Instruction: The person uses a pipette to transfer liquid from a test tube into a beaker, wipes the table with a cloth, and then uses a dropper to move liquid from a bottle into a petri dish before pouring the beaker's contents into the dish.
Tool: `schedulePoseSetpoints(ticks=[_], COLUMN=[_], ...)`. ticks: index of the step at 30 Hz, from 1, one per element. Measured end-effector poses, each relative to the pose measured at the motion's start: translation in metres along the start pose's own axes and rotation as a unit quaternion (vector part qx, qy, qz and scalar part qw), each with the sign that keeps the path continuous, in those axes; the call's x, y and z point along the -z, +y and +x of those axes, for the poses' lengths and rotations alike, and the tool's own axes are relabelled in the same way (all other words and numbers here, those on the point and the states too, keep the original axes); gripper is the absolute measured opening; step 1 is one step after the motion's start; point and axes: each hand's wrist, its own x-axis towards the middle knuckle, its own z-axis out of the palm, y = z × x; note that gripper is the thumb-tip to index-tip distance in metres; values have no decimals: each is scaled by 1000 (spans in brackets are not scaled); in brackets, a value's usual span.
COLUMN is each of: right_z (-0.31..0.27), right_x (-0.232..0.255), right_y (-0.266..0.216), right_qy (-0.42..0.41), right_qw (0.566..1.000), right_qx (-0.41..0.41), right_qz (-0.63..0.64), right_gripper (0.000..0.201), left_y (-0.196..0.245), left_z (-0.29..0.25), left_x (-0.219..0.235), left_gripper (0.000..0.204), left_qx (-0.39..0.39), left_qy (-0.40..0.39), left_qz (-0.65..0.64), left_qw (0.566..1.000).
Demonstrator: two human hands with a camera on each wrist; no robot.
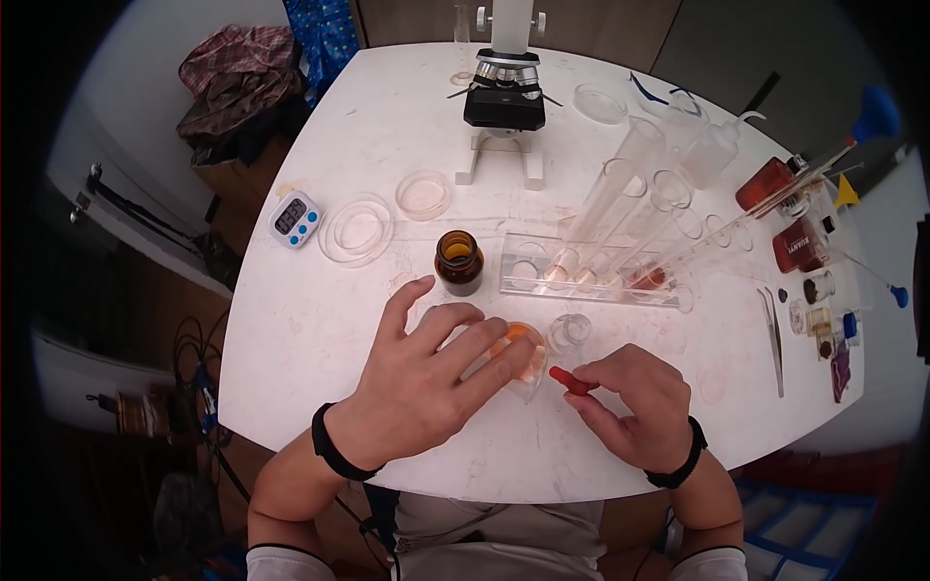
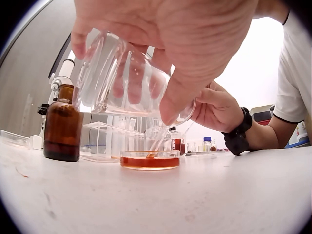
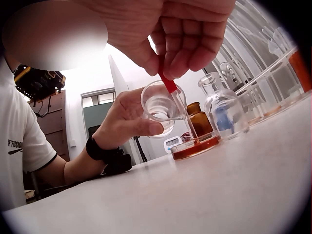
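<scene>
My left hand (image 1: 421, 378) holds a clear glass beaker (image 2: 92, 78) tipped on its side, thumb on one wall and fingers round the other. Clear liquid lies inside it in the right wrist view. Below sits a shallow glass dish (image 2: 150, 167) of orange-red liquid. My right hand (image 1: 635, 402) pinches the red rubber bulb (image 3: 168, 80) of a glass dropper (image 3: 187, 117), which slants past the beaker's rim down into the dish. An open brown glass bottle (image 1: 458, 266) stands just beyond my left fingers, and a small clear flask (image 1: 570, 332) behind the dish.
A clear rack (image 1: 513, 261) with tall glass tubes stands behind the flask. At the back is a microscope (image 1: 504, 107). Glass dishes (image 1: 356, 230) and a timer (image 1: 294, 219) lie at the left; tweezers (image 1: 772, 339), small jars and red-brown bottles (image 1: 799, 247) at the right.
</scene>
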Motion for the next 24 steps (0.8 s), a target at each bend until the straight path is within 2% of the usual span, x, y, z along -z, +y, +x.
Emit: schedulePoseSetpoints(ticks=[24], right_z=[-2], right_x=[1], right_y=[1], right_qy=[11], right_qw=[1000], right_qx=[2], right_qz=[20], right_gripper=[29], left_y=[-2], left_z=[2], left_x=[10], left_gripper=[53], left_qx=[35], left_qy=[-23], left_qz=[-15], left_qw=[999])
